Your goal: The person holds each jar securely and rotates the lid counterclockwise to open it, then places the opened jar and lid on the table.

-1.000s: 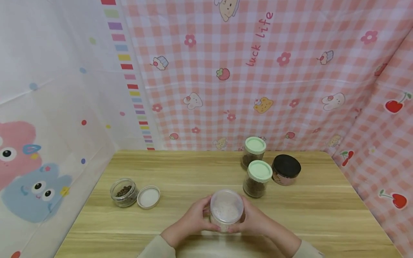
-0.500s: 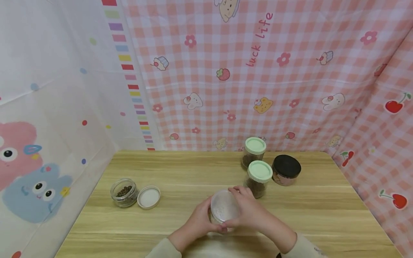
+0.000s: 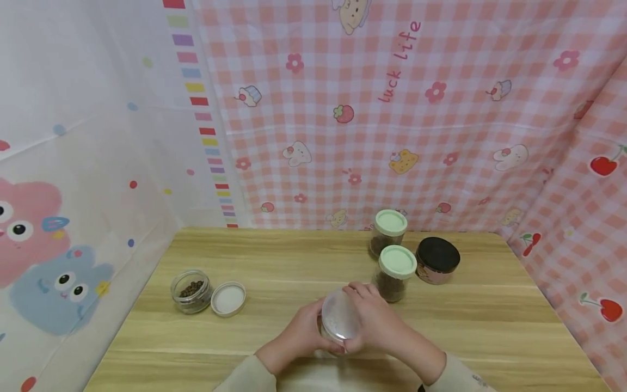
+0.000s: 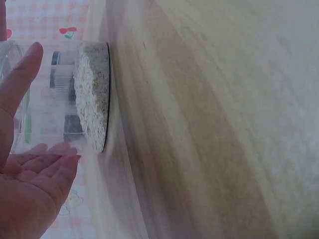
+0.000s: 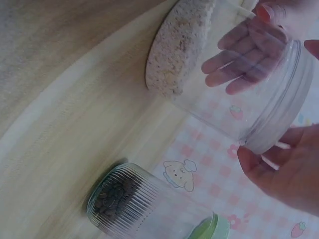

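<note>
Behind the worktop hangs pink-and-white checked cloth (image 3: 274, 130), the largest thing in view. Before it, the wood-grain tabletop (image 3: 284, 256) carries everything else.

Clear cylindrical jar (image 5: 199, 92): near edge of the table, centre, between my hands. Left hand (image 3: 305, 332) wraps its side, thumb and fingers about the wall. Cannot tell whether the base bears fully on the wood. Right hand (image 3: 377, 321) spans the frosted clear lid (image 3: 339, 316), thumb and fingertips at the rim. Lid is on.

Step in hand, my judgement: working the lid, to loosen or to tighten; one moment does not show which. Next move calls for a firm left-hand hold, lest the jar turn along, and an even turn or pull on the rim, so nothing spills.

Beyond my right hand: two ribbed glass jars with green lids, front (image 3: 393, 275) and rear (image 3: 388, 237); beside them a squat black-lidded jar (image 3: 437, 261).

Far left: small open glass jar (image 3: 197, 307), its probable pale lid (image 3: 228, 299) just beside.

Smallest, the contents: pale crumbly matter (image 4: 93, 94) low in the held jar; dark brown pellets (image 3: 191, 289) in the open one.
</note>
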Demonstrator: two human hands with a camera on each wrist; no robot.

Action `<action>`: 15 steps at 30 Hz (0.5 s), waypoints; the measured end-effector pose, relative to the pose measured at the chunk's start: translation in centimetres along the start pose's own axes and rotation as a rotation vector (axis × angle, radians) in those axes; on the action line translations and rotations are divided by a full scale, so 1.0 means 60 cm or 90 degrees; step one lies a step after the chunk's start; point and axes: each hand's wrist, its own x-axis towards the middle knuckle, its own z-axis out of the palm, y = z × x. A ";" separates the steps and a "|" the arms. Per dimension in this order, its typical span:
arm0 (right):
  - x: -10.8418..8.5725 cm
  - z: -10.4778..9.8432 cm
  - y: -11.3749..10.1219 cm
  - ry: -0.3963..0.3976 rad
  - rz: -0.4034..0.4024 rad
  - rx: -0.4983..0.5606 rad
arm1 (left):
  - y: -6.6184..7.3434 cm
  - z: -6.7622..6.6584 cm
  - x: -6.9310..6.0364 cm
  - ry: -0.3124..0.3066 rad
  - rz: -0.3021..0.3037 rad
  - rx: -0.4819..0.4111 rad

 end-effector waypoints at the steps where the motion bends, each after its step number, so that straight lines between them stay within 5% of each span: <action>1: -0.001 -0.001 0.002 -0.010 -0.018 0.007 | -0.001 0.000 0.000 -0.007 0.002 -0.004; 8: -0.005 -0.012 0.006 -0.081 -0.098 0.054 | 0.000 -0.002 -0.002 -0.030 -0.001 -0.010; 15: -0.004 -0.008 -0.007 -0.012 0.013 -0.004 | 0.002 -0.001 -0.003 -0.020 -0.001 -0.009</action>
